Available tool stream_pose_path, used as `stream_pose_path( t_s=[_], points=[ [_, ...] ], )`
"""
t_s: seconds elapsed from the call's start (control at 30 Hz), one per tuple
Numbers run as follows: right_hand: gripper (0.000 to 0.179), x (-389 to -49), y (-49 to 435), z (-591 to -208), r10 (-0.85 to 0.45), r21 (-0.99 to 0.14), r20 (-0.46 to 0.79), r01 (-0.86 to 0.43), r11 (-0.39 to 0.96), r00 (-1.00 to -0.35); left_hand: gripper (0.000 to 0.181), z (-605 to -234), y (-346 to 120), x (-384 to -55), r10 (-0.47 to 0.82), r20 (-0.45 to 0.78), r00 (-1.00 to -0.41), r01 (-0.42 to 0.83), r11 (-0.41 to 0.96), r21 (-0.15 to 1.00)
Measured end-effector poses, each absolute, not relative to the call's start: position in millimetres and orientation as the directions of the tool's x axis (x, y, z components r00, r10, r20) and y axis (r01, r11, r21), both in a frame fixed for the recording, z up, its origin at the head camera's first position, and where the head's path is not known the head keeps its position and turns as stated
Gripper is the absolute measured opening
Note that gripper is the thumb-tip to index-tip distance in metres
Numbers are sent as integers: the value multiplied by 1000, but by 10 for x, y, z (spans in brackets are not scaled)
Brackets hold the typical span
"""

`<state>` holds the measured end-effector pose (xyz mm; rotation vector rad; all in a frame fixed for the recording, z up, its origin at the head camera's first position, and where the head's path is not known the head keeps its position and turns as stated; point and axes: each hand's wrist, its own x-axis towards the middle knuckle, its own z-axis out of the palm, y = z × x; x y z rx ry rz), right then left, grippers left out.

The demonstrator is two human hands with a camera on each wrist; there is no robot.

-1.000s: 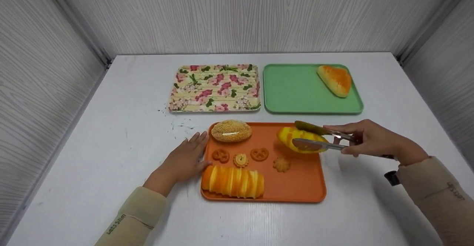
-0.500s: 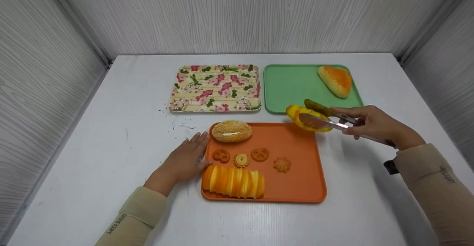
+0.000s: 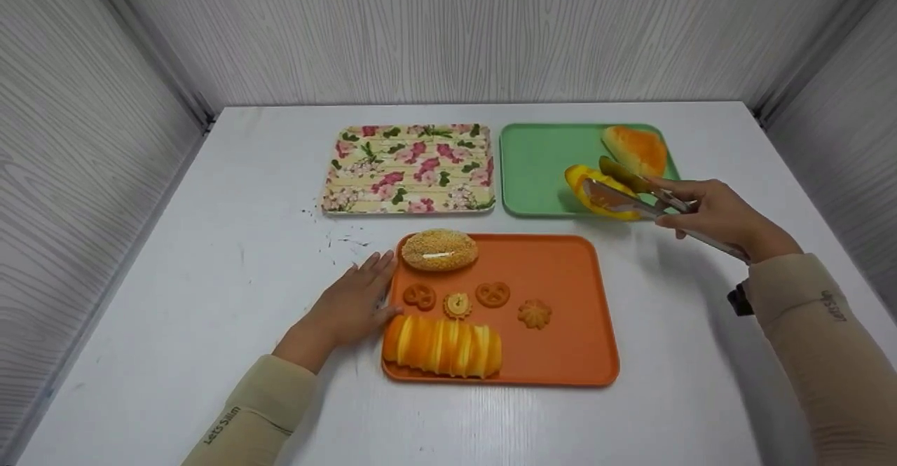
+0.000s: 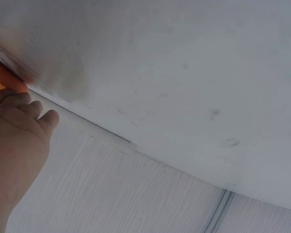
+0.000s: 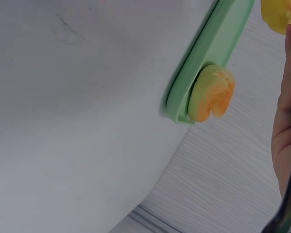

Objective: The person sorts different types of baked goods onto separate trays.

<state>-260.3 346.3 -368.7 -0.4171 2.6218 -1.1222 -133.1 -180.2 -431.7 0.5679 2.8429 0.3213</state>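
Note:
In the head view my right hand (image 3: 725, 217) grips a pair of metal tongs (image 3: 711, 242). Between the tongs' ends is a scored yellow bread roll (image 3: 580, 179), held over the front right part of the green tray (image 3: 536, 165). A triangular golden bun (image 3: 636, 147) lies at that tray's back right corner, just behind the roll. The right wrist view catches part of the yellow roll (image 5: 277, 15) at its top right corner. My left hand (image 3: 348, 305) rests with straight fingers against the left edge of the orange tray (image 3: 560, 354).
On the orange tray are a sesame bun (image 3: 440, 250), a long striped loaf (image 3: 443, 347), two pretzel-shaped cookies, a round cookie (image 3: 457, 305) and a flower-shaped cookie (image 3: 535, 314). A floral tray (image 3: 406, 168) stands left of the green one. Wood-patterned walls surround the white table.
My right hand has carried the yellow roll in the tongs up off the orange tray, away from me and slightly right, over the green tray. The left hand has stayed put.

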Motion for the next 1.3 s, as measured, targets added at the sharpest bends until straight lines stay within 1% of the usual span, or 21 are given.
stream_pose_path(
  t_s=[0.23,0.57,0.97,1.13,1.3],
  points=[
    [64,-2686,3555,-3763,-306,-687,-149,-124,716,-940,78,-4324,-1804,-1336,416,-164,-894,369,893,257],
    [67,-2748,3621,-3839,-270,-692,-145,-97,715,-952,79,-4325,-1808,-1339,399,-184,-898,346,901,263],
    [71,-2788,3691,-3917,-255,-672,-181,-70,737,-950,77,-4307,-1805,-1336,396,-177,-901,349,904,245],
    [72,-2795,3696,-3927,-266,-692,-178,-72,718,-947,76,-4285,-1797,-1324,404,-168,-899,357,899,252],
    [77,-2801,3719,-3942,-272,-679,-186,-77,730,-944,77,-4279,-1786,-1317,398,-180,-900,349,903,251]
  ],
)
